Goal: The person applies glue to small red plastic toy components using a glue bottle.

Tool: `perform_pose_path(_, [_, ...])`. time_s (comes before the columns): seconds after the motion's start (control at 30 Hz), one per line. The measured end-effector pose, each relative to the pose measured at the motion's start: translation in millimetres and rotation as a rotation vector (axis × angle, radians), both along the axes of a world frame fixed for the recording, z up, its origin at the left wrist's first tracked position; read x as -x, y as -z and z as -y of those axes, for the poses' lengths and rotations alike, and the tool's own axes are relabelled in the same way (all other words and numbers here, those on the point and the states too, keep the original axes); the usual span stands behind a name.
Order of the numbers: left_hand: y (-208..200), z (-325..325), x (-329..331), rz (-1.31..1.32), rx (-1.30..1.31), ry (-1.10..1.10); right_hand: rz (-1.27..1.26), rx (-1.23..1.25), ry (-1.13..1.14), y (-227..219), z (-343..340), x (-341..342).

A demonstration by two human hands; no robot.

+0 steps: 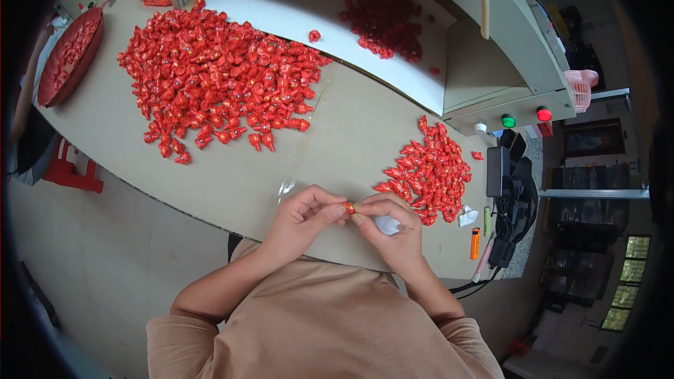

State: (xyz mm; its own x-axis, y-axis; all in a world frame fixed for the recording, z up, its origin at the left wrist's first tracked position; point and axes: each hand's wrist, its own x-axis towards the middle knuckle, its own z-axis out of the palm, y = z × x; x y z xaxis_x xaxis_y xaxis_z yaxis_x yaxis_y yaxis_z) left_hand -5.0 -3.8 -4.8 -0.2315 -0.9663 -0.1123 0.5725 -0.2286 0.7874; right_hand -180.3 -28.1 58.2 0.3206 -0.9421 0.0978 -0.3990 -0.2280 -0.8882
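You have one small red piece (349, 208) pinched in front of your chest, just above the near edge of the counter (337, 147). The fingers of your left hand (305, 216) are closed on its left end. The thumb and first finger of your right hand (401, 244) come in close together at its other end. A pale bottle (387, 224) is tucked in that same right hand, with a thin tip that seems to poke out to the right.

To do this well, pinch softly and line up both ends, since a thing so small and shiny could slip. Resting your wrists on the counter edge should help you hold steady. It would be wise not to squeeze the bottle by mistake, as it looks soft.

The big pile (217, 77) on your left is full of shiny red bits, round and bumpy, with gold marks and tiny pale dots. They look like hard plastic. The small pile (434, 175) on your right has thinner, pointier bits, red and gold too. The counter is flat, tan and dull, with shiny clear tape (286, 187) on it. Far left, the round red bowl (90, 52) looks smooth.
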Motion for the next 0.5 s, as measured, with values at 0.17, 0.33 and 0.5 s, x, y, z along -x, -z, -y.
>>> perform_pose_path(0.17, [-18,10,7,0.153,-0.022,-0.024,0.086,-0.035,0.095,0,-3,24])
perform_pose_path(0.33, [-24,36,10,1.041,0.594,-0.127,0.077,0.103,0.203,15,-13,58])
perform_pose_path(0.5, [-21,55,33,1.289,0.871,-0.120,0.086,0.235,0.193,35,-27,73])
